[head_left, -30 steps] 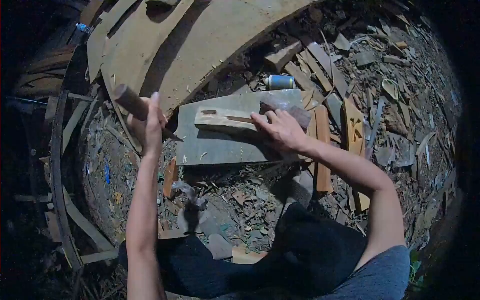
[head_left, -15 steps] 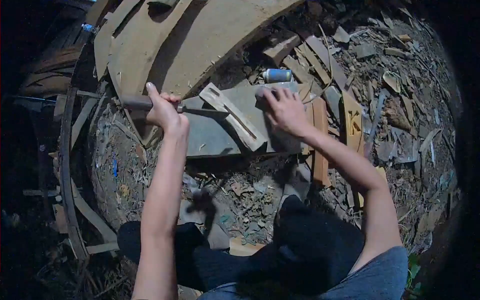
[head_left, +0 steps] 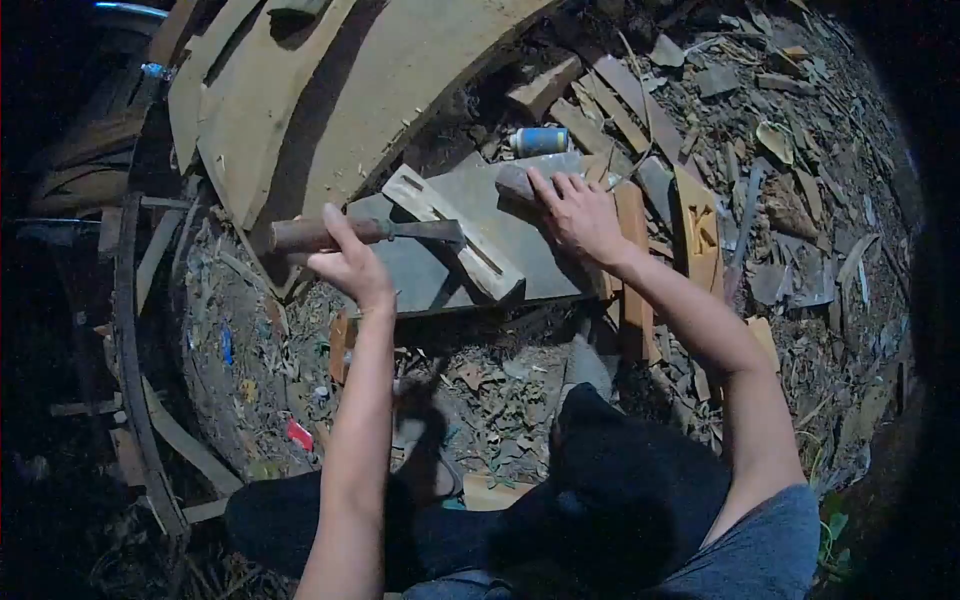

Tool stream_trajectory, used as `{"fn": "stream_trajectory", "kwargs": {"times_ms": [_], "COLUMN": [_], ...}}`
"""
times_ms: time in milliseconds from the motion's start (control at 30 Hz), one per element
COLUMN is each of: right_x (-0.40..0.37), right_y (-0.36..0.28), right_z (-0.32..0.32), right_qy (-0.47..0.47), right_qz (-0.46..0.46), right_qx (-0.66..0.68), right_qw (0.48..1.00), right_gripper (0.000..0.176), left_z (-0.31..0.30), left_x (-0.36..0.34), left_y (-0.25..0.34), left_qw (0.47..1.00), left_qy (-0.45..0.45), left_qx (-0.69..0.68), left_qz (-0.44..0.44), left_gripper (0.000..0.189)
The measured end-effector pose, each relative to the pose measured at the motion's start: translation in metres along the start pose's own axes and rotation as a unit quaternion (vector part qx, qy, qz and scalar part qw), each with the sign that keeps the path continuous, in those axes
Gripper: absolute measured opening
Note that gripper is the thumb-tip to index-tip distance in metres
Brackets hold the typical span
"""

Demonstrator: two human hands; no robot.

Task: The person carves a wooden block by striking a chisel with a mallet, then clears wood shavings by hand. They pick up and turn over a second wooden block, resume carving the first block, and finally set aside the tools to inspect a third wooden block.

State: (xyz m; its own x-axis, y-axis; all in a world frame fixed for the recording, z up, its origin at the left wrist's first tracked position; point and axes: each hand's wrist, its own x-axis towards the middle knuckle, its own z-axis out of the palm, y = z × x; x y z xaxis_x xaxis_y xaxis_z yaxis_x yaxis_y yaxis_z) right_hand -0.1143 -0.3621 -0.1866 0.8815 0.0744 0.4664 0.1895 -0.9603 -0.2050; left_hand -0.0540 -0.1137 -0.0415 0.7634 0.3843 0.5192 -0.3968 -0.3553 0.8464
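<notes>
The left hand (head_left: 350, 268) is closed around the wooden handle of a chisel (head_left: 405, 230), thumb raised, holding it level over the left edge of a grey slab (head_left: 425, 285). The blade tip meets a slotted wooden piece (head_left: 485, 265), which lies diagonally across the slab's middle, from the far left corner towards the near edge. The right hand (head_left: 580, 215) rests at the far right corner, fingers spread flat over a dark block (head_left: 512, 182) (its underside hidden). Beyond the far edge lies a blue-banded can (head_left: 538, 140).
</notes>
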Motion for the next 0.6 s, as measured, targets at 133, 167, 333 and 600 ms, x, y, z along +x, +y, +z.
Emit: {"fn": "stream_trajectory", "kwargs": {"times_ms": [133, 167, 333, 600], "right_x": [0.004, 0.005, 0.002, 0.004], "right_y": [-0.001, -0.002, 0.001, -0.005], "right_z": [-0.003, -0.004, -0.003, -0.024], "right_qy": [-0.010, -0.017, -0.030, -0.077], "right_qz": [-0.014, -0.006, 0.006, 0.036], "right_qx": [-0.003, 0.003, -0.016, -0.018], "right_qw": [1.000, 1.000, 0.999, 0.996], "right_gripper": [0.067, 0.067, 0.072, 0.085], "left_z": [-0.015, -0.015, 0.012, 0.042], "left_x": [0.000, -0.003, -0.014, -0.025], "left_y": [0.001, -0.002, 0.010, -0.013], "left_qw": [0.966, 0.966, 0.995, 0.979], "left_qy": [0.026, 0.033, -0.039, -0.122], "left_qx": [0.136, 0.142, -0.071, -0.161], "left_qz": [0.217, 0.214, 0.052, 0.035], "left_gripper": [0.059, 0.059, 0.027, 0.021]}}
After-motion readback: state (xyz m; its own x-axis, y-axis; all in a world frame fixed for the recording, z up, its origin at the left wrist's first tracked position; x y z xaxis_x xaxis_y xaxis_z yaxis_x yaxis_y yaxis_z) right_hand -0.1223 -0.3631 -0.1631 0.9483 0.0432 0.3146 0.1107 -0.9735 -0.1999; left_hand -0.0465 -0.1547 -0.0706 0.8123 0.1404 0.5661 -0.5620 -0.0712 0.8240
